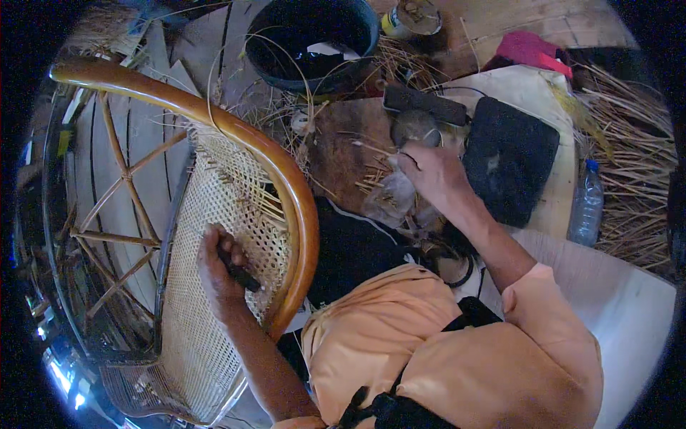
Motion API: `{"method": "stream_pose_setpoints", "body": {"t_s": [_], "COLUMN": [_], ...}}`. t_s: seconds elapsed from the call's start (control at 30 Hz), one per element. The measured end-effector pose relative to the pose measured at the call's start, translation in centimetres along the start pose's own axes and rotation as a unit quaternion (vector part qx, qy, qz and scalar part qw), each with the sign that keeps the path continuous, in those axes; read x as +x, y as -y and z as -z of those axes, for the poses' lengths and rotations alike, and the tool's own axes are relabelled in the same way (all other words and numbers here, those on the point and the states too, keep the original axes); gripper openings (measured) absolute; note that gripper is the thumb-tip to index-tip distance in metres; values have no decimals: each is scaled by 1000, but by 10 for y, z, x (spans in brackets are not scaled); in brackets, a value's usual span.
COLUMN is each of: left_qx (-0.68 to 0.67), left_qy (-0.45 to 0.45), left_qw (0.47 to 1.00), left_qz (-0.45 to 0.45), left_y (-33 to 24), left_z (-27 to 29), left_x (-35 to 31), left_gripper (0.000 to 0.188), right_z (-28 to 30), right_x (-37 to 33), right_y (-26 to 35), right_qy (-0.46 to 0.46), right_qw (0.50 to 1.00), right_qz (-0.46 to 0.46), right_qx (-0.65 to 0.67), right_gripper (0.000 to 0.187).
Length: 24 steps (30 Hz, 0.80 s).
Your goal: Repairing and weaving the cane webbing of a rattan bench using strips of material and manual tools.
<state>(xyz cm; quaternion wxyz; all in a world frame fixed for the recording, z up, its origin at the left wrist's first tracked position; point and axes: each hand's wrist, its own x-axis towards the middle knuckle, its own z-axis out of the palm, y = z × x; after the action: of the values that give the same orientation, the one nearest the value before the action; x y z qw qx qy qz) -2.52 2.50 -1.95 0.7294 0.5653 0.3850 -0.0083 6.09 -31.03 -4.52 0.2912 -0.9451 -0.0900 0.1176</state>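
My left hand (223, 272) is closed around a short dark tool (246, 277), whose kind I cannot make out. It rests over the woven cane panel (204, 286) of a chair with a glossy brown curved frame (304, 207). Loose cane ends (261, 200) stick out of the weave beside that frame. To the right, my right hand (432, 171) has its fingers pinched together. A thin stick with a whitish tip (375, 148) points left from them. Below it lie short cane pegs (373, 175) and a clear plastic bag (393, 199).
A dark bucket (275, 71) and a tin can (414, 18) stand at the back. Right of my hand are a dark flat pad (511, 157), a black oblong block (425, 105) and a plastic bottle (587, 204). Bundled cane strips (629, 171) lie along the right edge.
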Motion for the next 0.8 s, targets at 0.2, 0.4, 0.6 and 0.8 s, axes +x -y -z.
{"method": "stream_pose_setpoints", "body": {"t_s": [0.2, 0.4, 0.6, 0.8], "left_qx": [2, -25, 3, 82], "left_qy": [-2, -15, -8, -65], "left_qw": [1000, 999, 1000, 995], "left_qz": [5, 22, 24, 9], "left_y": [2, 0, 0, -20], "left_z": [5, 0, -6, -17], "left_x": [1, 1, 4, -12], "left_gripper": [26, 23, 20, 16], "right_z": [-3, -45, -74, 3], "right_x": [38, 110, 153, 104], "right_y": [41, 58, 44, 54], "right_qy": [-106, -69, -43, -22], "right_qw": [988, 991, 992, 981], "right_qz": [87, 114, 88, 58], "right_qx": [71, -4, 82, 182], "right_gripper": [14, 11, 18, 17]}}
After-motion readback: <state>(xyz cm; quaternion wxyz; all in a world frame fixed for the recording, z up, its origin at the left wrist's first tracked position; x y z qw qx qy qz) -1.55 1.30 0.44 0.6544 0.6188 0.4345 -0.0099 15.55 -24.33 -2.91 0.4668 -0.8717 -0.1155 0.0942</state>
